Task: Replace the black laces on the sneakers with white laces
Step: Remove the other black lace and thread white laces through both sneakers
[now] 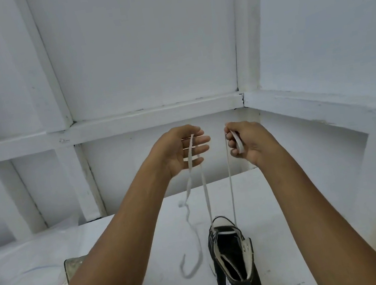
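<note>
A black high-top sneaker (234, 264) with a white toe cap stands on the white table, toe pointing away from me. A white lace (206, 193) runs through its lowest eyelets, and both halves rise taut to my raised hands. My left hand (183, 149) holds one half, the lace draped across its curled fingers, with the loose tail (191, 237) hanging down to the table. My right hand (245, 141) grips the other half (231, 184) in a closed fist. The upper eyelets are bare and the tongue is open.
The white table (150, 257) meets white panelled walls with a ledge (116, 126) behind my hands. The worn sole of a second shoe (73, 269) shows behind my left forearm. Crumpled white plastic sheeting (25, 269) lies at the left.
</note>
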Available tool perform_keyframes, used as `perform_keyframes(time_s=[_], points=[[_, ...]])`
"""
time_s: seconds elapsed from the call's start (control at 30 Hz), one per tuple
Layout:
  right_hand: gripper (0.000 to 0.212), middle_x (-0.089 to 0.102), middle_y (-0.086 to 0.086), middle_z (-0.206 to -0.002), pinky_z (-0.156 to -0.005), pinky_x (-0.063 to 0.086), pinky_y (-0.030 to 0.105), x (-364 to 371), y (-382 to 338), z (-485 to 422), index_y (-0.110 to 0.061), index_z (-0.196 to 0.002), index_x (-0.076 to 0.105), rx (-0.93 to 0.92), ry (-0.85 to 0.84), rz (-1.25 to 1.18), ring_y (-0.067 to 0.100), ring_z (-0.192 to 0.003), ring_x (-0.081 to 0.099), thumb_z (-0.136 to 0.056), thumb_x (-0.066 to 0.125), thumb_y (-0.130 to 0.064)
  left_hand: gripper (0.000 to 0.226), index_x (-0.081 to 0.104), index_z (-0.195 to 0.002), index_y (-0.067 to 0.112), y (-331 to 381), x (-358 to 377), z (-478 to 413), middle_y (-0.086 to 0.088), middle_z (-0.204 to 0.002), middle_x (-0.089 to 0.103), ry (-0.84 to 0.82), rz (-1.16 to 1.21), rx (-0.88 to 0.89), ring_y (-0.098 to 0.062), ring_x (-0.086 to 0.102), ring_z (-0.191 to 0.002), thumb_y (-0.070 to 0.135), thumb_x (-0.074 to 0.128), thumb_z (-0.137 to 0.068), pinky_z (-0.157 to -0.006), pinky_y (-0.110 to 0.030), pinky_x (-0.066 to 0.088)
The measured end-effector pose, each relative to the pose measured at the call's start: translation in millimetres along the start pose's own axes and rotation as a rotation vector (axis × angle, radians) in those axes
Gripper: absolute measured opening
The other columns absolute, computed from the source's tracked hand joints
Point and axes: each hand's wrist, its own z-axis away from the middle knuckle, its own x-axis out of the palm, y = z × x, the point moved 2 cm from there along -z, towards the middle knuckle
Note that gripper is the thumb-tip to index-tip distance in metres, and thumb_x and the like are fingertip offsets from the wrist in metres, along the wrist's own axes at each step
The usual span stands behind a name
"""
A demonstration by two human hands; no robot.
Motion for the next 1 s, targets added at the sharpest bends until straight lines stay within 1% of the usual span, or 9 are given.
perform_keyframes(time_s=[0.1,0.37,0.5,0.7,0.87,1.0], points=[[0.021,0.052,0.001,-0.059,-0.044,0.035,0.021,6.8,-21.7,-2.4,-0.011,-0.072,0.061,-0.036,0.001,0.038,0.012,-0.049,0.044,-0.092,0.055,-0.014,0.021,0.069,-0.105,0.009,20.9,4.2,-1.9,-0.006,-0.101,0.076,-0.002,-0.025,0.04,-0.019,0.072,-0.08,0.023,0.061,-0.091,-0.081,-0.037,0.055],[0.021,0.053,-0.001,-0.061,-0.045,0.037,0.023,16.0,-67.4,-8.8,-0.012,-0.074,0.062,-0.089,0.012,0.044,0.011,-0.05,0.046,-0.093,0.058,-0.019,0.019,0.069,-0.102,0.01,75.3,13.2,-6.3,-0.006,-0.102,0.077,-0.01,-0.051,0.135,-0.019,0.073,-0.084,0.023,0.061,-0.091,-0.085,-0.039,0.055],[0.021,0.055,0.0,-0.063,-0.046,0.038,0.024,18.5,-92.4,-11.4,-0.011,-0.075,0.063,-0.145,0.021,0.05,0.012,-0.052,0.046,-0.093,0.059,-0.02,0.021,0.069,-0.105,0.009,106.4,16.9,-8.1,-0.006,-0.102,0.077,-0.012,-0.072,0.202,-0.018,0.073,-0.081,0.023,0.061,-0.091,-0.082,-0.038,0.056],[0.02,0.056,0.001,-0.064,-0.048,0.039,0.025,23.3,-128.1,-16.1,-0.01,-0.077,0.065,-0.202,0.007,0.073,0.012,-0.053,0.047,-0.094,0.06,-0.02,0.02,0.069,-0.103,0.008,144.7,23.4,-11.4,-0.008,-0.103,0.076,-0.016,-0.113,0.258,-0.02,0.073,-0.08,0.022,0.061,-0.091,-0.078,-0.037,0.056],[0.019,0.055,0.0,-0.064,-0.046,0.038,0.025,26.5,-152.9,-21.4,-0.01,-0.078,0.064,-0.22,-0.001,0.056,0.012,-0.052,0.046,-0.094,0.059,-0.019,0.019,0.069,-0.102,0.007,168.4,28.4,-15.9,-0.006,-0.094,0.076,0.009,-0.148,0.287,-0.02,0.073,-0.078,0.02,0.061,-0.09,-0.078,-0.037,0.056],[0.02,0.056,0.0,-0.063,-0.048,0.039,0.025,29.9,-175.7,-23.7,-0.01,-0.078,0.064,-0.262,0.009,0.066,0.012,-0.052,0.047,-0.095,0.058,-0.018,0.019,0.07,-0.101,0.008,183.6,31.5,-19.8,-0.005,-0.093,0.077,0.024,-0.174,0.301,-0.02,0.073,-0.078,0.02,0.062,-0.09,-0.079,-0.037,0.056]])
